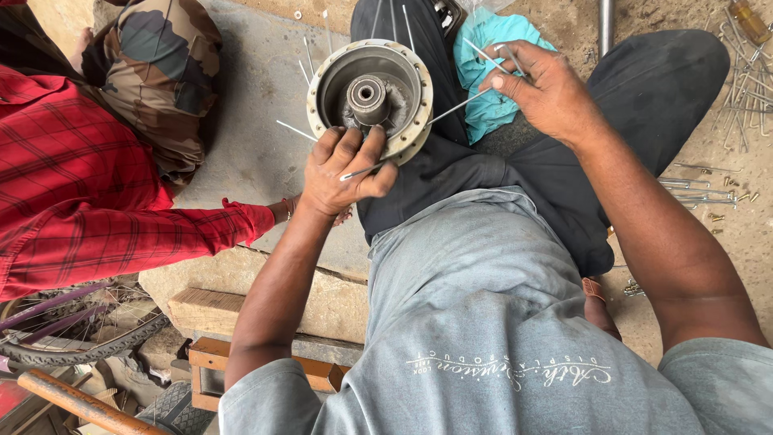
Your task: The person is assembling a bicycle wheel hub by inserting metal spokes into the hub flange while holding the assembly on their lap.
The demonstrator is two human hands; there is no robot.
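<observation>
A round metal wheel hub point(370, 97) with a central axle rests on my lap, with thin steel spokes sticking out of its rim. My left hand point(345, 171) grips the hub's near edge and pinches a spoke point(361, 171) against it. My right hand point(538, 87) is raised to the right of the hub, holding several thin spokes point(491, 58) between its fingers above a teal cloth point(493, 72).
Another person in a red checked shirt point(88, 201) sits at the left, one hand near my left wrist. Loose spokes and nipples point(745, 76) lie on the ground at the right. A bicycle wheel point(72, 322) and stone slabs point(266, 298) lie lower left.
</observation>
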